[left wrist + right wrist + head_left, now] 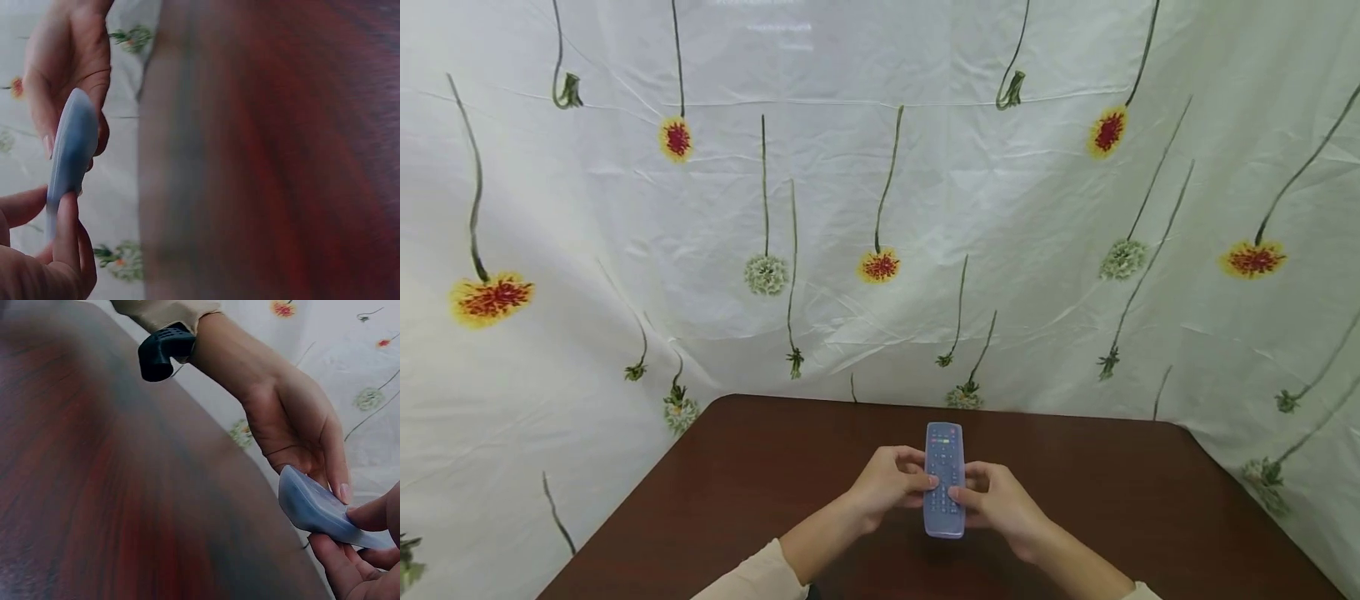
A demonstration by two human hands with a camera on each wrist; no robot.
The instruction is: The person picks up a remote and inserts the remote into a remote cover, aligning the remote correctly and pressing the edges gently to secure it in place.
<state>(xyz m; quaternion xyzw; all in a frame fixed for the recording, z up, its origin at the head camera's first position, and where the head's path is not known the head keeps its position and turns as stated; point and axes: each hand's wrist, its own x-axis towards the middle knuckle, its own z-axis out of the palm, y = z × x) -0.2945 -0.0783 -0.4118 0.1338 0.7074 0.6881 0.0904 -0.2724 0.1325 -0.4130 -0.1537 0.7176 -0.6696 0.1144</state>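
Note:
A bluish remote control (944, 467) in a translucent cover is held up over the table, its button side facing the head camera. My left hand (887, 482) grips its left edge, thumb on the front near the lower buttons and fingers behind. From the other side my right hand (1000, 504) pinches the right edge, its thumb also on the front. The left wrist view catches the remote control (74, 144) nearly edge-on between both hands. In the right wrist view the remote control (319, 509) shows its rounded end and side, with fingertips above and below it.
A dark reddish-brown table (760, 500) with rounded far corners lies beneath the hands. Behind it hangs a white cloth (835, 317) printed with flowers. A black wrist device (165, 350) sits by the left sleeve in the right wrist view.

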